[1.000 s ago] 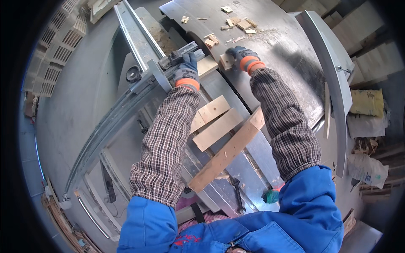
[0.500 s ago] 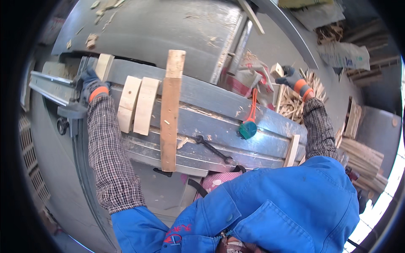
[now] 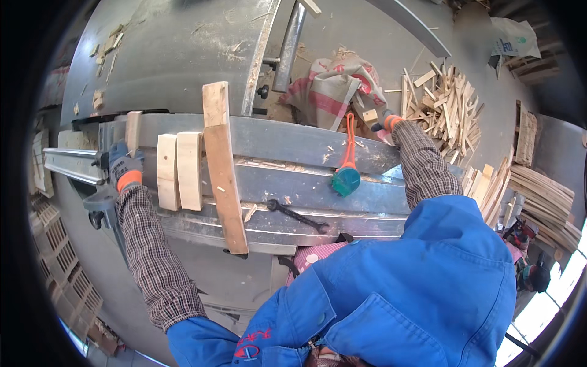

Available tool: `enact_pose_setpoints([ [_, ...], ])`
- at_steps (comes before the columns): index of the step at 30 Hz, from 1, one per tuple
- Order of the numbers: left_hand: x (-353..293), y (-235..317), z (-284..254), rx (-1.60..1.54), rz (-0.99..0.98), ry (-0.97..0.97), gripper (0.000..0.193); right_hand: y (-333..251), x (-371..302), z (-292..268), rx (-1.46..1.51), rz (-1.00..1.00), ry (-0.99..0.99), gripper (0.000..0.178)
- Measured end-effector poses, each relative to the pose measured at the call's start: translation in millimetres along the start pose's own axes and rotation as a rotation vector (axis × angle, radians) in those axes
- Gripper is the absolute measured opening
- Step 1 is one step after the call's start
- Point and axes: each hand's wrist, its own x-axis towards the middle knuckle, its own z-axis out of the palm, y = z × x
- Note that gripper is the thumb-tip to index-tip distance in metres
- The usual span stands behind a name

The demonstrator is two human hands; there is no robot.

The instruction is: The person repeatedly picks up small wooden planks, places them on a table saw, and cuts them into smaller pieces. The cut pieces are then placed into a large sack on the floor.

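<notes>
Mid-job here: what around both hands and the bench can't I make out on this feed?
Head view: whatever lies under the grey-gloved left hand, hidden by the back of the hand itself.
Head view: how the grey-gloved right hand grips the small pale wooden block, too small to tell.
Head view: inside of the crumpled beige-and-red sack, hidden by its folds.
Head view: far end of the grey metal tabletop, cut off by the upper edge.

Red lettering [image 3: 257,336] on blue jacket [image 3: 403,275], print [image 3: 505,46] on whitish sack [image 3: 516,37]

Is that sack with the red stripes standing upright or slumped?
Slumped: the sack sags in loose, crumpled folds beyond the edge of the metal table.
</notes>
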Motion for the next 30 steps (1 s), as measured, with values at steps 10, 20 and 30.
enact_pose_setpoints([
  [10, -79, 41, -15, -0.324, 0.149, 0.085, 0.064, -21, -28, -91, 0.639, -0.328, 0.333, 0.061],
  [20, -101, 33, 34, -0.485, 0.031, -0.211, 0.126, -244, -266, -72, 0.930, -0.814, -0.016, 0.034],
  [30, -171, 33, 93, -1.298, -0.246, -0.150, 0.096, -455, -302, 15, 0.242, -0.657, -0.095, 0.053],
])
